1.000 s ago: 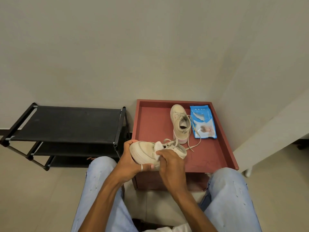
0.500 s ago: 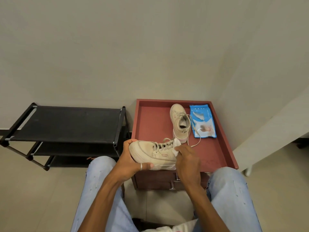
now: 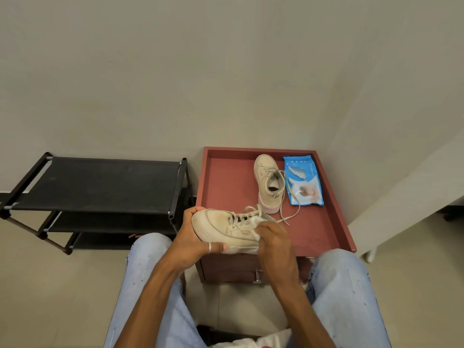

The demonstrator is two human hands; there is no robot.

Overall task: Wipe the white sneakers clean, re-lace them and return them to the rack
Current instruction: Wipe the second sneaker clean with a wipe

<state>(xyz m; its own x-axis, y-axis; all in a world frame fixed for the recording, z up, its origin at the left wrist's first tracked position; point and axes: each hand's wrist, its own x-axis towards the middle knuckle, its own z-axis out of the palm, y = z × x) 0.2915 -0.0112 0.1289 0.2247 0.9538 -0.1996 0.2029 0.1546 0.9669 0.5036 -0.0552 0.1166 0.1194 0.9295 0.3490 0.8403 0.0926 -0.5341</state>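
Left hand (image 3: 190, 241) grips toe of held sneaker (image 3: 221, 227), thumb under sole. Right hand (image 3: 272, 243) pinches white wipe (image 3: 256, 226) against shoe's side by the laces. Second sneaker (image 3: 267, 183) upright on red tray table (image 3: 226, 177) beyond right hand; wipes packet (image 3: 303, 180) just right of it. Black rack (image 3: 100, 182) beyond left hand.
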